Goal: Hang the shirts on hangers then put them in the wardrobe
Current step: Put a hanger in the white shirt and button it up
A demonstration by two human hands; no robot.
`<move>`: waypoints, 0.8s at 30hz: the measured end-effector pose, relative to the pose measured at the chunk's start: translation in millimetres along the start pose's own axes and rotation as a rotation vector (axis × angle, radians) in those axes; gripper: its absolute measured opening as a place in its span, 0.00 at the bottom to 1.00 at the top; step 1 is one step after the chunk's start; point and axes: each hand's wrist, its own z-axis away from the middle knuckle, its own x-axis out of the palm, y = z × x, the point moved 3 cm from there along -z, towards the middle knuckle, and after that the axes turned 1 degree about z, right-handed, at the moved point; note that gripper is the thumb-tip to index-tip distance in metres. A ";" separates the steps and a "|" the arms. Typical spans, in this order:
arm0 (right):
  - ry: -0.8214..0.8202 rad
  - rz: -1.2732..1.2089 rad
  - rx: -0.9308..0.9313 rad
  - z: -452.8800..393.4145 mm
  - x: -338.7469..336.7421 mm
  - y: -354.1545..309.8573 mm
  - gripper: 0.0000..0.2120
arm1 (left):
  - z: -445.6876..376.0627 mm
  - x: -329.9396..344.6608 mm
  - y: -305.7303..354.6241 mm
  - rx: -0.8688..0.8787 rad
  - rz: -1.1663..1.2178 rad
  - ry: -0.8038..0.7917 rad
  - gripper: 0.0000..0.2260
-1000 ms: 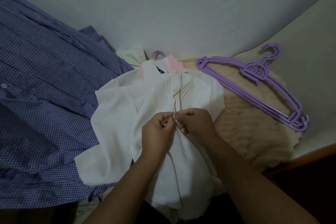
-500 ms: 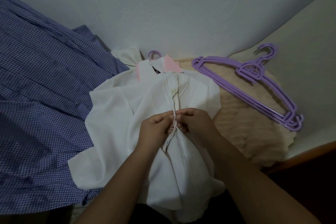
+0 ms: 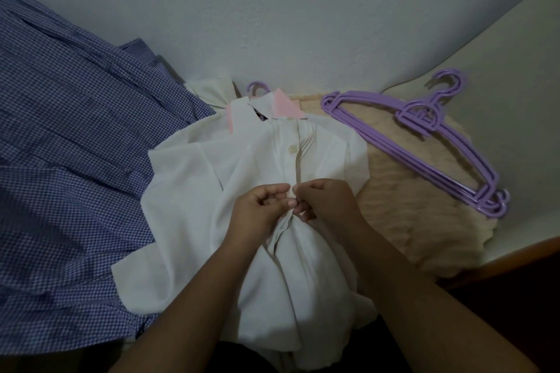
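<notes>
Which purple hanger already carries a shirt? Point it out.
The hanger whose hook pokes out above the white shirt collar; the spare hangers lie bare on the cream blanket.

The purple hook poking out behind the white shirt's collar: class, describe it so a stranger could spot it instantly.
Start at the pale wall, then drop to the white button-up shirt both hands are working on. Just above its pink-lined collar peeks a small purple plastic hook. Unlike the bare stack of purple plastic hangers on the fluffy beige cushion to the right, only its hook shows.
</notes>
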 end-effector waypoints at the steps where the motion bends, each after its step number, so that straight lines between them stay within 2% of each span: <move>1: 0.003 0.010 -0.005 0.6 -0.2 -1.0 0.06 | 0.0 -0.5 0.3 0.001 0.001 -0.005 0.12; 9: 0.039 -0.022 -0.123 5.1 3.0 -6.7 0.08 | -3.3 -0.8 2.1 0.005 0.030 -0.043 0.13; 12: -0.005 -0.052 -0.198 4.6 2.5 -6.1 0.11 | -4.4 -1.5 1.4 -0.030 0.046 -0.034 0.08; 17: -0.067 0.038 -0.258 -2.3 -2.2 -0.9 0.13 | -10.9 -0.2 -0.3 -0.133 0.174 -0.175 0.11; 21: -0.082 0.007 -0.235 -4.1 -2.4 -0.4 0.14 | -14.9 2.3 6.9 -0.163 0.148 -0.223 0.09; 24: -0.017 0.114 -0.324 -8.1 0.4 -11.4 0.11 | -19.3 2.9 20.2 -0.110 0.073 -0.179 0.07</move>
